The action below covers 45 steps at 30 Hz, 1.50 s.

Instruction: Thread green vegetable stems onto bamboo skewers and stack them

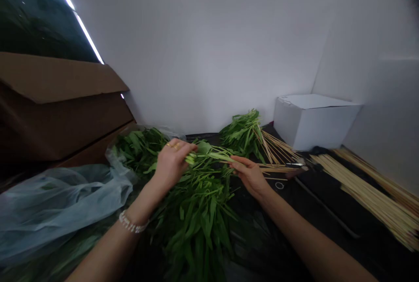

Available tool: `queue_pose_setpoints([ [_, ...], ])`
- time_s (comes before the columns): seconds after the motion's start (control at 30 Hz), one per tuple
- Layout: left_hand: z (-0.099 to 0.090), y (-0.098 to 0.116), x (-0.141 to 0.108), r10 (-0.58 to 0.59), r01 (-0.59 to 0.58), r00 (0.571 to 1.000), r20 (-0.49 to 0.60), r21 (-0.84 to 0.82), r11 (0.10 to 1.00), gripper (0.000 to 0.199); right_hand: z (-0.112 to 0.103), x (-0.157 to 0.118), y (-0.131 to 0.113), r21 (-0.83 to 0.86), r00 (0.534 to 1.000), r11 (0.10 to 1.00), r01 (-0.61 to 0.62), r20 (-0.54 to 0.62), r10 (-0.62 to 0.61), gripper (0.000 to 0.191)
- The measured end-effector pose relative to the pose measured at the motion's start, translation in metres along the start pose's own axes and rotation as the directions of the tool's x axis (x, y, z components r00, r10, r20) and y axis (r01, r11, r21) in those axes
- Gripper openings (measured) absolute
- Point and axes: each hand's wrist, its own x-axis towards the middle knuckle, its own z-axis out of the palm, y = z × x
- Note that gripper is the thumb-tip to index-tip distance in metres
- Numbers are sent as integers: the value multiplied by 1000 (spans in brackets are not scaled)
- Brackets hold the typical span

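While held mid-air over table: leafy stem bundle, pinched at cut ends by left hand, fingers closed on it; right hand apparently clamped on stems and skewer. Risks: stems slipping, skewer tip pricking palm.

The left hand pinches the cut ends of a leafy green bunch. The right hand, at 3 o'clock from it, grips the stems and a skewer. Loose skewers lie at 3 o'clock; a white box sits at 1 o'clock.
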Motion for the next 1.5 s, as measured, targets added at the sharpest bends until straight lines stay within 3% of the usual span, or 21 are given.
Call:
queue_pose_setpoints([
  [0.07, 4, 21, 4, 151, -151, 983, 103, -1, 988, 24, 2, -2, 0, -9, 1000, 1000, 6, 14, -6, 35],
  [0.13, 13, 37, 4, 228, -232, 959, 166, 4, 973, 24, 4, -3, 1, -32, 1000, 999, 13, 21, -13, 36],
  [0.3, 35, 47, 2, 212, -219, 951, 223, 6, 976, 27, 8, -5, 5, -50, 999, 999, 17, 38, -15, 37],
  [0.47, 40, 44, 6, 205, -228, 933, 294, 45, 973, 24, 6, -2, 9, -70, 997, 998, -6, 82, 11, 38],
  [0.57, 38, 46, 11, 209, -246, 914, 347, 67, 967, 19, 3, -1, 6, -318, 980, 931, 179, 142, -140, 31],
  [0.6, 38, 48, 13, 217, -256, 905, 367, 62, 965, 18, 2, -3, 5, -461, 954, 836, 298, 183, -239, 26],
  [0.63, 38, 49, 15, 227, -267, 893, 388, 52, 962, 16, 1, -4, 3, -605, 911, 682, 411, 246, -331, 22],
  [0.7, 39, 52, 20, 241, -276, 870, 431, 20, 961, 14, 2, -10, -2, -802, 816, 270, 533, 404, -413, 20],
  [0.77, 42, 53, 27, 239, -241, 854, 463, -56, 969, 12, 3, -15, -5, -851, 780, -48, 522, 500, -377, 23],
  [0.83, 44, 49, 36, 174, -97, 863, 475, -184, 978, 11, 4, -19, -7, -857, 789, -194, 477, 515, -335, 24],
  [0.93, 42, 33, 57, -36, 253, 864, 501, -371, 894, 20, 4, -18, -7, -880, 830, -215, 423, 472, -298, 22],
  [1.03, 28, 10, 79, -178, 403, 820, 544, -329, 854, 26, 2, -14, -5, -899, 867, -187, 397, 434, -245, 21],
  [1.17, 1, -9, 94, -343, 376, 854, 390, -8, 927, 28, -1, -8, 0, -921, 906, -141, 363, 384, -179, 20],
  [1.3, -9, -1, 88, -357, 354, 890, 284, 65, 933, 30, -3, -6, 4, -937, 930, -77, 341, 348, -117, 20],
  [1.37, -3, 15, 80, -295, 293, 908, 298, 50, 955, 24, -3, -6, 5, -935, 930, -75, 346, 352, -102, 20],
  [1.43, 7, 33, 72, -142, 146, 923, 359, 14, 989, 20, -1, -8, 5, -926, 921, -104, 362, 373, -112, 20],
  [1.5, 19, 50, 65, 54, -49, 887, 460, -22, 999, 25, 0, -10, 6, -905, 895, -153, 398, 420, -151, 18],
])
